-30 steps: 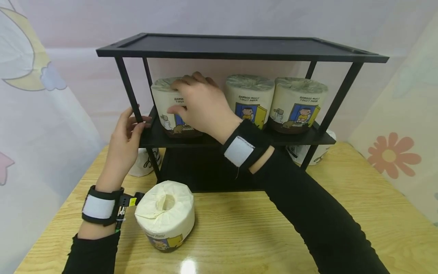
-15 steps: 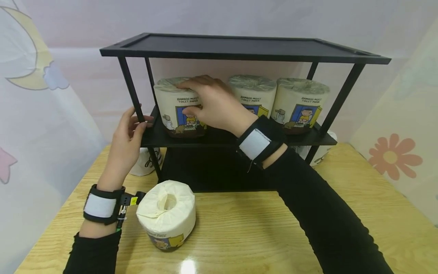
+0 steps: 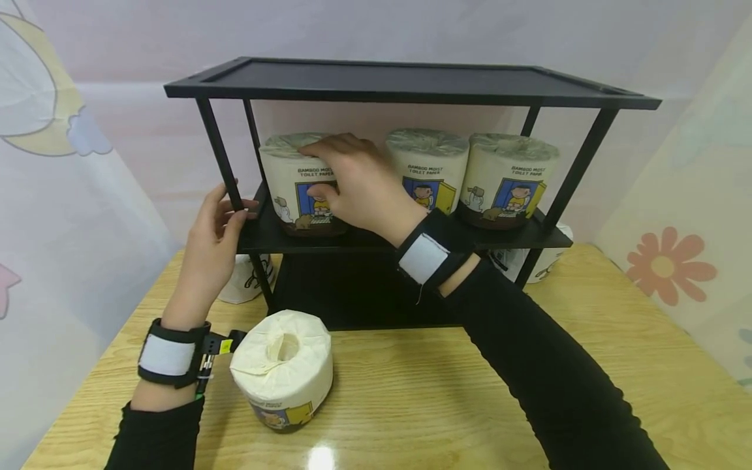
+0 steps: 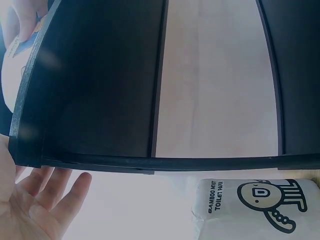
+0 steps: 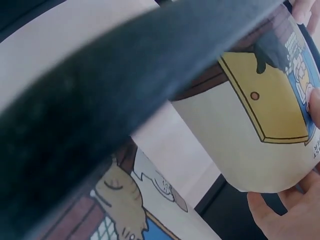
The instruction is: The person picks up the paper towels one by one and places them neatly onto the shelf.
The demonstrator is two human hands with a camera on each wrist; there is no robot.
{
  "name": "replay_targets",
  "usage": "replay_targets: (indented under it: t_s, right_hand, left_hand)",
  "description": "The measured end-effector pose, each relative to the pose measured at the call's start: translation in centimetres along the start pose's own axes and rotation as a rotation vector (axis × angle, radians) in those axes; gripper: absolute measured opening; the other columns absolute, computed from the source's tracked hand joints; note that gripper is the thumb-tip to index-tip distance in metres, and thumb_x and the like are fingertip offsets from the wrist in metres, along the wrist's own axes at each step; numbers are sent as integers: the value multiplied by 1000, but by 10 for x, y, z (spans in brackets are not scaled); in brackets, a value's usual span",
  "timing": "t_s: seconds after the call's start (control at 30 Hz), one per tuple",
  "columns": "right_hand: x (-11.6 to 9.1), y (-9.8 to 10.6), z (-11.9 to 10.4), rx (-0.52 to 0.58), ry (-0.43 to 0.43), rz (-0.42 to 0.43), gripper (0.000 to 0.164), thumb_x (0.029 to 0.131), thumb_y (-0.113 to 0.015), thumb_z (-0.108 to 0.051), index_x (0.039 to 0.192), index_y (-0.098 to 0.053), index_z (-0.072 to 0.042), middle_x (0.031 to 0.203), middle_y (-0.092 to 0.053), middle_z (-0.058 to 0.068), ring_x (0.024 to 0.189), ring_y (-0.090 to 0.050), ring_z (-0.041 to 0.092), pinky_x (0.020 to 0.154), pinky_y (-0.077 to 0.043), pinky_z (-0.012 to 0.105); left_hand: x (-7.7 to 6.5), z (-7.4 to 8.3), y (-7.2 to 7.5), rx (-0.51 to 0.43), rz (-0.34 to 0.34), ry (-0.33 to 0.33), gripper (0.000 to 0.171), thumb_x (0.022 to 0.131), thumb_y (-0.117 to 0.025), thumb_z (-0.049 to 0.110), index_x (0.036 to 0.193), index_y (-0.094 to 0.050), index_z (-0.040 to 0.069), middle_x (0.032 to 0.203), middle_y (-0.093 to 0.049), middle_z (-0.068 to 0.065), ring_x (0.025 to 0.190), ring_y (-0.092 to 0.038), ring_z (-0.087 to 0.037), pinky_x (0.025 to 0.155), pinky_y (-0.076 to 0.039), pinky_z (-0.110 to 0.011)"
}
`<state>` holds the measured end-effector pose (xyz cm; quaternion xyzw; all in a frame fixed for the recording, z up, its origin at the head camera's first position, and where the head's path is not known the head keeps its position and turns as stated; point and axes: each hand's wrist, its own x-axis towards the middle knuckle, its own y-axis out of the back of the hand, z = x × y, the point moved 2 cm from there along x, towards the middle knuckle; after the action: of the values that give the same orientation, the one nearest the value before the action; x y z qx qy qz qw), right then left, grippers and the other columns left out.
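On the middle shelf of a black two-tone-free metal rack (image 3: 411, 83) stands a wrapped toilet paper roll (image 3: 299, 196), upright at the left end. My right hand (image 3: 370, 189) grips this roll, thumb on its front and fingers over its top right. In the right wrist view the fingers (image 5: 300, 212) wrap the roll's top, beside its yellow door print. My left hand (image 3: 209, 245) holds the rack's front left post (image 3: 220, 153), where it meets the middle shelf. In the left wrist view its fingers (image 4: 72, 200) spread past the shelf's edge.
Two more toilet paper rolls stand side by side right of the held one, (image 3: 425, 147) being the nearer. Another roll (image 3: 284, 365) stands on the wooden table (image 3: 411, 405) in front. White rolls show behind the rack at lower left and right.
My right hand has shifted slightly right over the roll, and more of the roll's printed front now shows. The left hand keeps its hold on the post.
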<state>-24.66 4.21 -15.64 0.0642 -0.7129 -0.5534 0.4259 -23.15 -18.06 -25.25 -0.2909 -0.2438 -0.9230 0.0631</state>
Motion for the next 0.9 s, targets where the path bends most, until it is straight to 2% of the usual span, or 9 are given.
replay_targets:
  t_s: [0.23,0.47,0.73,0.9]
  right_hand:
    - [0,-2,-3,-37,-9,28,53,93,-71,-33,141,-56,-14,139,-57,2,134,-46,22,112,-33,39]
    - [-3,-5,-5,-51,-16,50,53,93,-70,-33,141,-55,-14,139,-57,4,133,-46,23,111,-35,42]
    - [-6,-6,-5,-66,2,46,57,96,-67,-34,146,-50,-13,145,-52,5,138,-43,23,116,-27,35]
    - [-9,-6,-6,-83,5,38,60,97,-64,-36,149,-45,-13,151,-45,6,142,-37,23,119,-22,37]
  left_hand:
    - [0,0,0,5,-2,5,49,107,-43,14,154,-31,22,132,-59,-12,120,-57,-28,100,-47,-43]
    - [-1,0,0,-4,-6,6,49,107,-42,15,154,-31,21,132,-58,-12,120,-57,-28,99,-47,-39]
    - [0,2,-1,-6,0,8,49,107,-43,13,154,-32,20,131,-58,-13,120,-57,-29,103,-45,-46]
    - [-1,2,-1,0,1,12,49,107,-42,12,154,-31,21,132,-58,-13,120,-57,-29,102,-45,-47]
